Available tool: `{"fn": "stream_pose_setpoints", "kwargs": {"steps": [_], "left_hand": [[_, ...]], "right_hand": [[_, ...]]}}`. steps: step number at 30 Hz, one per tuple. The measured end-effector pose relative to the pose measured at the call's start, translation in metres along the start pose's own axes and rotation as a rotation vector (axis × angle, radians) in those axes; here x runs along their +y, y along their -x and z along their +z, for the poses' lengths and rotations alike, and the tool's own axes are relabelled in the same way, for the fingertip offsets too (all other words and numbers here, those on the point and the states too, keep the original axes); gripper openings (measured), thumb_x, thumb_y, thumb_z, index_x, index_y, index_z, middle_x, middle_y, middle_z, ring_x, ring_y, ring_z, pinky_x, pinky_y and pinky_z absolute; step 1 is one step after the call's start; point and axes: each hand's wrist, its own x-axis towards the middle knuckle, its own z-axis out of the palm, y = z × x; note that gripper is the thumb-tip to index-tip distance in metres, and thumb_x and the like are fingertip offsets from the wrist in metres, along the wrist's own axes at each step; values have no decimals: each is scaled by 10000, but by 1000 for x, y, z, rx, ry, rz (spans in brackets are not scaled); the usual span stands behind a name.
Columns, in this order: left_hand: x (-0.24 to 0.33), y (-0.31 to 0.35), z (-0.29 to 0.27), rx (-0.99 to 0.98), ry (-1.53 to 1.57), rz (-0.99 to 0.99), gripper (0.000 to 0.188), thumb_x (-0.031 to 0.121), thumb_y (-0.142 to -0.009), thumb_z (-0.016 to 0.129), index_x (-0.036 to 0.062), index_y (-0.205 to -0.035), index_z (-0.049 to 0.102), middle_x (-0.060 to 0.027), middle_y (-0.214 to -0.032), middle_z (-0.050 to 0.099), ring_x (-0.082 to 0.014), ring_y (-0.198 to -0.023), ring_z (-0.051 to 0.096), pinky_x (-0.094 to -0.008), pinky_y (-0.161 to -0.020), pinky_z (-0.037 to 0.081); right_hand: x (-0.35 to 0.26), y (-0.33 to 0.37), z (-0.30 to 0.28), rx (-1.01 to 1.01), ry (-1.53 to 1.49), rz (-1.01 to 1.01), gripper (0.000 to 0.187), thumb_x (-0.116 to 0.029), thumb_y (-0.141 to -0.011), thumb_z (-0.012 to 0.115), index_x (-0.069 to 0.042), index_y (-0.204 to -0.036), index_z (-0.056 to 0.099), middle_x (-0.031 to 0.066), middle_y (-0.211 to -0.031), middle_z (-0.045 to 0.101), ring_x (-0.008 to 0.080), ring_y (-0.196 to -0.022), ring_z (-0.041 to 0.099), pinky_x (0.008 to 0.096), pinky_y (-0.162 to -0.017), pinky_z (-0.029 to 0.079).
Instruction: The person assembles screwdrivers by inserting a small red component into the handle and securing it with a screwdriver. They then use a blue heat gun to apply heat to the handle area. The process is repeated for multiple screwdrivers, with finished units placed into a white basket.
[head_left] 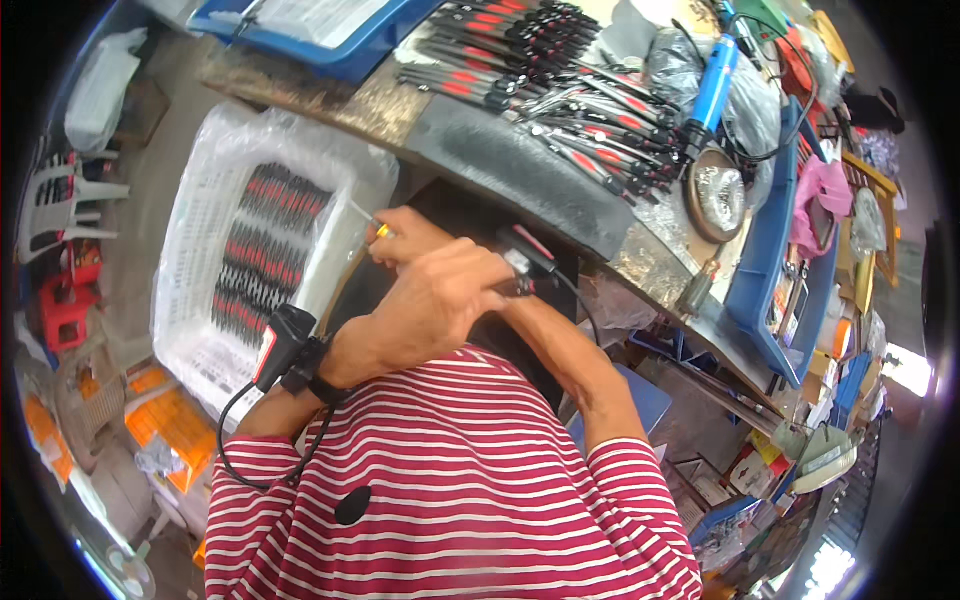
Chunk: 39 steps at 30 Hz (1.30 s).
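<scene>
- Head view: left hand [440,300] is curled closed in front of the chest, knuckles up, wrapped over a small black tool [522,262] with a red mark; only the tool's end shows past the fingers.
- Right hand [400,235] lies just beyond the left one, touching it, fingers pinched on a thin screwdriver [372,222] with a yellow collar and a pale shaft that points away to the left.
- A black cable [578,300] loops from the black tool down past the right forearm.
- One black device with a red edge [280,345] is strapped at the left wrist, its own cord hanging over the striped shirt [450,480].
- Left of the hands: one white mesh basket [200,230] lined with clear plastic, holding rows of red-and-black pieces, too many and too small to count.
- Beyond the hands: a worn bench [500,150] with a heap of red-and-black handled tools [560,90]; count cannot be told.
- Beyond and right: one blue-handled tool [713,85], one round metal dish [716,195], two blue trays [770,250].
</scene>
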Motion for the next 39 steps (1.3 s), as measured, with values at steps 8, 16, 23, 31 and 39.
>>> {"fn": "stream_pose_setpoints", "kwargs": {"steps": [8,16,23,31,39], "left_hand": [[8,-22,-9,103,-134,-111,243,61,-832,571,-51,-1047,565,-170,-929,615,-317,-856,602,-350,-733,452],[1,-31,-28,163,-70,-171,226,75,-851,520,-39,-1043,553,-200,-962,595,-330,-891,579,-367,-797,449],[-6,-118,26,41,-603,158,250,33,-732,600,92,-974,620,-104,-859,542,-272,-866,522,-388,-750,404],[-13,-158,69,-1,-664,345,261,30,-719,584,116,-961,627,-80,-896,534,-256,-942,494,-396,-755,366],[0,-147,47,2,-564,370,171,52,-717,605,50,-887,624,-109,-917,541,-270,-947,504,-396,-774,394]], "right_hand": [[23,23,11,-33,-656,-359,433,-297,-911,508,-13,-1234,460,86,-1127,557,190,-1055,530,320,-927,402],[21,26,20,32,-534,-312,404,-260,-892,518,-8,-1204,481,106,-1108,567,214,-1046,544,337,-915,415],[18,37,34,98,-419,-302,379,-228,-875,528,-4,-1179,501,124,-1092,577,234,-1039,555,351,-905,426],[1,57,33,46,-131,-196,352,-191,-855,538,1,-1149,522,144,-1074,587,258,-1030,568,367,-893,439],[-41,64,24,-126,519,-66,327,-154,-836,549,6,-1120,544,164,-1055,597,281,-1021,581,384,-882,452]]}}
